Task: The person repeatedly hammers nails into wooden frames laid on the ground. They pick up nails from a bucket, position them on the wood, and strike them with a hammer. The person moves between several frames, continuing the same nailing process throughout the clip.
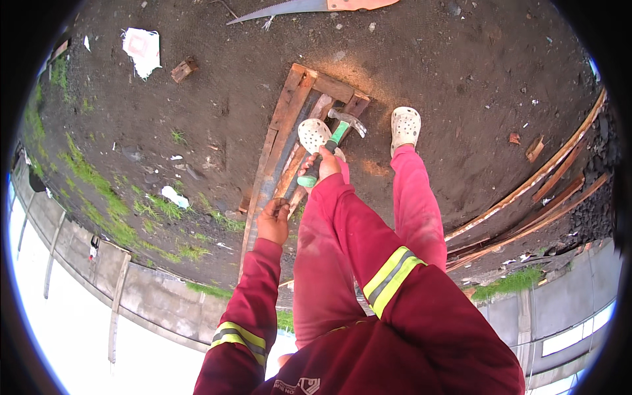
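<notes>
My right hand (327, 166) is wrapped around the dark grip of a claw hammer (338, 134) with a green and black handle. The metal head points away from me, above the wooden frame (277, 131) of nailed planks on the ground. Lower down, beside the planks' near part, my left hand (272, 224) has its fingers pinched together; whatever they hold is too small to make out. My left foot, in a white clog (313, 134), rests on the planks, partly behind the hammer. The other white clog (405, 125) stands on the dirt to the right.
A handsaw (283, 9) with an orange handle lies at the far edge. Far left are a wood block (184, 69) and a torn white sack piece (143, 52). Long boards (520, 214) lie along the right, near dark rubble (599, 204). Grass patches (99, 191) grow at left.
</notes>
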`<state>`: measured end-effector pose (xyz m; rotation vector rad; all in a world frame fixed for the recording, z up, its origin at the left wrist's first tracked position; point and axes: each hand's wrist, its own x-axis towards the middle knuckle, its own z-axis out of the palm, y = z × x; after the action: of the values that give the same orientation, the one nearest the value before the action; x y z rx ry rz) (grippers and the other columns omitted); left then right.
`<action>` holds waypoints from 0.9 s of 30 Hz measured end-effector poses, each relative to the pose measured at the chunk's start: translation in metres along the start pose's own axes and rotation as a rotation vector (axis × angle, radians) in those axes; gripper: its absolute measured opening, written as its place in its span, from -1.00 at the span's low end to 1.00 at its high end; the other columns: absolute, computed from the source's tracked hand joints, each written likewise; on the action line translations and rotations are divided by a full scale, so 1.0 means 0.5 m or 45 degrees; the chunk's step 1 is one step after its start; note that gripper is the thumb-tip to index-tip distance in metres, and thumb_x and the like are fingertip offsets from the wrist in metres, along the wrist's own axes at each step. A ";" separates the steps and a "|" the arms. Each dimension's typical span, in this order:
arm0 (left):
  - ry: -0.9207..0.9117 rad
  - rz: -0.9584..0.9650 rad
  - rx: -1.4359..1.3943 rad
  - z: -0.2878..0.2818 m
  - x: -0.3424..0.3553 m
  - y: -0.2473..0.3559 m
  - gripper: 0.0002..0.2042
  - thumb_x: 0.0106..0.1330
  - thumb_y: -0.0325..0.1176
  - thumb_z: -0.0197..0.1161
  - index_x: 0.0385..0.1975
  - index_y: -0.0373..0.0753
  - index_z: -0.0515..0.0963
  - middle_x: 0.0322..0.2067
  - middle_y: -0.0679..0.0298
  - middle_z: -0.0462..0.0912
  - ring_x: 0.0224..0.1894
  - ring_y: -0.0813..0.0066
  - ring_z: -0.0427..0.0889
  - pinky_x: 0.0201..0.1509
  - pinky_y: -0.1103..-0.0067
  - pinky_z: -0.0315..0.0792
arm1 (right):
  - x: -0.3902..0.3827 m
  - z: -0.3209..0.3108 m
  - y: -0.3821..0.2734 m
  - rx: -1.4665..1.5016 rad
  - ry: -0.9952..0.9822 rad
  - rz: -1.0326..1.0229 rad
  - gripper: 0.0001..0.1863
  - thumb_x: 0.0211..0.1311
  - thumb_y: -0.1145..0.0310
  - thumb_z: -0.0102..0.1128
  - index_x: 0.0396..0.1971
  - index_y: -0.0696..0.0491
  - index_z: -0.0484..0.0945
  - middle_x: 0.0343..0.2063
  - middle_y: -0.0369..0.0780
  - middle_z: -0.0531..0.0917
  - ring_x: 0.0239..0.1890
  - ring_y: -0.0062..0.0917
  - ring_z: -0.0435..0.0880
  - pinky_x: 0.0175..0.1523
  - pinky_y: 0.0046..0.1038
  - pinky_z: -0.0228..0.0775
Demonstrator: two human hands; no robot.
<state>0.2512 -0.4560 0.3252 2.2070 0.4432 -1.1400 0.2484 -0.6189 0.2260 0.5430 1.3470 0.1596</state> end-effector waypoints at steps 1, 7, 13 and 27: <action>-0.017 -0.006 0.000 0.001 0.010 0.002 -0.91 0.23 -0.55 0.15 -0.29 -0.31 0.51 -0.43 0.29 0.61 -0.40 0.63 0.54 -0.28 0.66 0.45 | 0.001 0.002 0.000 -0.030 0.141 -0.047 -0.69 0.31 0.10 -0.10 -0.54 -0.01 0.29 -0.68 -0.35 0.34 -0.66 -0.57 0.31 -0.54 -0.42 0.22; -0.084 -0.035 -0.078 0.013 0.069 0.037 -0.94 0.27 -0.59 0.10 -0.30 -0.36 0.47 -0.39 0.28 0.59 -0.34 0.59 0.56 -0.21 0.64 0.48 | 0.000 0.012 0.001 0.076 0.075 0.077 -0.72 0.29 0.09 -0.06 -0.50 -0.04 0.30 -0.68 -0.36 0.35 -0.65 -0.58 0.33 -0.54 -0.42 0.22; -0.171 -0.036 -0.316 0.003 0.075 0.083 -0.94 0.27 -0.59 0.09 -0.29 -0.35 0.45 -0.39 0.29 0.59 -0.33 0.61 0.55 -0.20 0.65 0.46 | -0.064 -0.048 -0.071 -0.330 0.345 0.008 -0.74 0.21 0.10 0.11 -0.44 -0.07 0.32 -0.67 -0.38 0.38 -0.67 -0.59 0.35 -0.60 -0.39 0.28; -0.121 0.104 0.821 -0.300 -0.733 0.204 -0.86 -0.12 -0.46 0.33 -0.52 -0.11 0.58 -0.08 0.03 0.44 0.05 0.01 0.40 0.06 0.25 0.31 | -0.772 -0.192 -0.355 -1.979 0.661 -0.338 -0.68 0.09 0.52 0.21 -0.21 0.13 0.28 -0.61 -0.24 0.51 -0.65 -0.55 0.52 -0.59 -0.45 0.41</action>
<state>0.1885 -0.4421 0.7289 2.6555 -0.0777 -1.4836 0.0322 -0.9053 0.4726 -1.0378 1.3449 1.0538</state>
